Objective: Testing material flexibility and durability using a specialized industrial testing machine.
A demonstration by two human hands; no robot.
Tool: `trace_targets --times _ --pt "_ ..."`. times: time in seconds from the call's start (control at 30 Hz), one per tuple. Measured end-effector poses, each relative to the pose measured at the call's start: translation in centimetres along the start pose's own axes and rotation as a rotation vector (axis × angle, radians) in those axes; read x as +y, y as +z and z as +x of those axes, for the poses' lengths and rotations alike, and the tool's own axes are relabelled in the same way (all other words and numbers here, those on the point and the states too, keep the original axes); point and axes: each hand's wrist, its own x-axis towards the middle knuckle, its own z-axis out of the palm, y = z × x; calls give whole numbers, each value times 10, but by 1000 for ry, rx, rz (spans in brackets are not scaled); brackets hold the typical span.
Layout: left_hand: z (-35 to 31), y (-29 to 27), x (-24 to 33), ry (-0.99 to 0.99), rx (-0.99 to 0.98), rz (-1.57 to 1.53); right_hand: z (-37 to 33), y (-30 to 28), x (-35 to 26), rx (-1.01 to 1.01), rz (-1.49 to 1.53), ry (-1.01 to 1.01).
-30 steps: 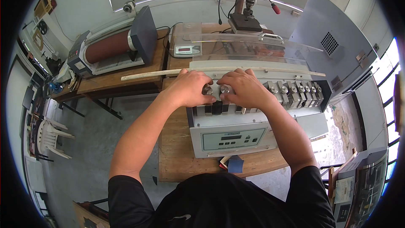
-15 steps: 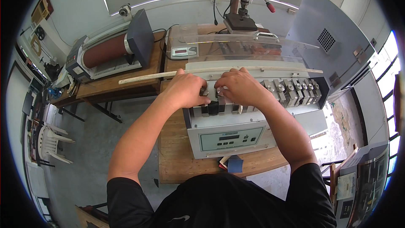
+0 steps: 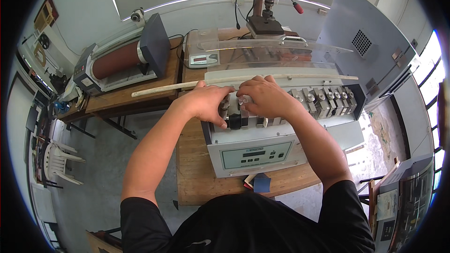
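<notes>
And here we are in a workshop, one with a testing-lab look: a drill press [image 3: 268, 14] towers at the back, a drum machine [image 3: 117, 61] sits off to the left, a scale [image 3: 205, 60] shows red digits. Front and centre on the wooden worktop [image 3: 197, 178], a tester-like machine [image 3: 255, 154] with control panel and metal clamps [image 3: 322, 99]!

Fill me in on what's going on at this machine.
A person in black is handling the left end of a row of metal clamps on a pale bench machine. The right hand has its fingers on a round metal knob. The left hand is at the neighbouring clamp, thumb near a black strip; how firmly it grips is unclear.
</notes>
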Motion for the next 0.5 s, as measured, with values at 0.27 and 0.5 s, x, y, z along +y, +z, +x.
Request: trace_targets --times 0.27,0.5 --pt "2 5 -3 -10 69 -26 2 -2 -1 -90 22 45" --pt "3 8 -3 -31 88 -22 2 -1 0 -96 15 49"
